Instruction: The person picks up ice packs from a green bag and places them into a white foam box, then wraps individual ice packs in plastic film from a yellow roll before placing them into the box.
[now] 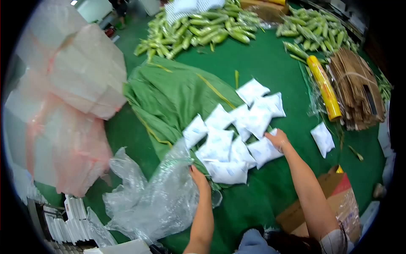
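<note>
White pillow-shaped packets [220, 146] with faint blue print lie in a loose heap over the near end of a green woven sack [173, 93]. My right hand [277, 139] is at the heap's right edge, its fingers closed on one white packet [263, 153]. A large crumpled clear plastic bag [156, 203] spreads left of the heap. Its upper edge is pinched in my left hand [198, 175], just beside the lower packets. Part of the left fingers is hidden by the plastic.
Piles of green corn cobs [203, 31] lie at the back. A yellow roll [324, 88] and flattened cardboard [355, 91] sit at right, near a single packet [322, 139]. Pale wrapped boxes [80, 72] stand left; an open carton [334, 194] is near my right arm.
</note>
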`<state>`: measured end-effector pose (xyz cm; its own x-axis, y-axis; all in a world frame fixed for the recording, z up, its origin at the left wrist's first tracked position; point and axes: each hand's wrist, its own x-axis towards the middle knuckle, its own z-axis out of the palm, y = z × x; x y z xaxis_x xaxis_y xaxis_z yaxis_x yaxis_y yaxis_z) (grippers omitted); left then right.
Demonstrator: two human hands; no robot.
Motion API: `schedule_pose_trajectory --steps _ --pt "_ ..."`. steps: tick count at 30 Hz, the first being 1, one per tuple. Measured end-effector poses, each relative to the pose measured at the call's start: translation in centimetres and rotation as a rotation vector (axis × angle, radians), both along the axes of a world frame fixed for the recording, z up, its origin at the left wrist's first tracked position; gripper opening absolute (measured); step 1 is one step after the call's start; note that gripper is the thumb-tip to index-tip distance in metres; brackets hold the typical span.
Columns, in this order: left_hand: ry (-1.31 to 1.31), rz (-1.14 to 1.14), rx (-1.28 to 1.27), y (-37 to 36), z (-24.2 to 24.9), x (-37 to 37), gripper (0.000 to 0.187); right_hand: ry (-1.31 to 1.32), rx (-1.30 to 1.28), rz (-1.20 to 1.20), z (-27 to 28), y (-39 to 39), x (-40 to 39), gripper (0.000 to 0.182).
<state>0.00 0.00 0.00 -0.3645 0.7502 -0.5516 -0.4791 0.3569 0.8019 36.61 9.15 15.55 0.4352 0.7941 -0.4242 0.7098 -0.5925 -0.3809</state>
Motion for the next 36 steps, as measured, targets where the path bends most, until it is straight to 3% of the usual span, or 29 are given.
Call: schedule_pose_trajectory --steps 1,2,3,4,6,9,13,16,21,23,24,26,29,33,34,35,36 --pt "-0.407 0.165 0.173 -0.4 -1.7 0.2 0.077 -0.094 0.020 0.017 -1.1 0.5 -0.1 0.074" --pt "0.044 -0.076 0.208 -0.9 -2.4 0.9 0.087 -0.082 0.054 0.022 -1.9 1.5 -0.6 0.074" --pt "0.747 -0.300 0.341 6.5 4.7 -11.9 0.097 0.124 0.167 0.027 -1.2 7.5 -11.7 0.072" --pt "0.756 -0.294 0.349 6.2 6.4 -11.1 0.097 0.102 0.110 0.056 -0.6 6.7 -11.7 0.070" --pt "1.002 -0.423 0.034 7.7 10.6 -10.2 0.120 0.118 0.124 0.118 1.2 5.7 -12.3 0.068" --pt "0.794 -0.382 -0.106 8.9 11.5 -8.8 0.135 0.127 0.129 0.211 3.0 2.4 -9.9 0.067" --pt "0.809 -0.504 -0.190 7.0 12.1 -6.8 0.133 0.025 0.040 0.247 6.3 -3.3 -9.2 0.070" --pt "0.865 -0.616 -0.118 4.6 11.1 -5.1 0.132 -0.036 0.033 0.243 8.5 -7.9 -7.5 0.071" --pt "0.820 -0.842 -0.004 -1.9 12.5 -0.2 0.131 0.057 -0.174 0.041 15.1 -17.2 -5.1 0.074" --pt "0.826 -0.929 -0.051 -5.6 14.2 -1.4 0.131 0.356 -0.230 0.015 18.5 -18.1 -7.9 0.078" --pt "0.886 -0.976 -0.080 -6.4 15.2 -2.1 0.131 0.360 -0.258 -0.007 18.8 -17.4 -9.3 0.078" --pt "0.933 -0.943 -0.033 -6.1 15.4 -2.8 0.131 0.069 -0.203 0.101 16.9 -17.3 -10.5 0.077" --pt "0.978 -0.904 -0.029 -7.0 15.4 -2.7 0.130 0.062 -0.103 0.051 15.1 -17.8 -9.2 0.075" --pt "0.928 -0.858 -0.051 -7.4 15.9 -2.7 0.129 0.175 -0.191 -0.030 15.1 -16.0 -7.4 0.063" --pt "0.994 -0.842 -0.011 -7.5 15.6 -2.7 0.124 0.252 -0.247 -0.161 16.7 -16.1 -8.5 0.050" --pt "1.061 -0.830 0.030 -7.6 15.3 -2.7 0.119 0.250 -0.252 -0.167 15.3 -16.1 -8.7 0.050" --pt "1.057 -0.846 0.024 -7.8 15.9 -2.6 0.119 0.052 -0.082 -0.005 12.7 -16.3 -8.7 0.044"
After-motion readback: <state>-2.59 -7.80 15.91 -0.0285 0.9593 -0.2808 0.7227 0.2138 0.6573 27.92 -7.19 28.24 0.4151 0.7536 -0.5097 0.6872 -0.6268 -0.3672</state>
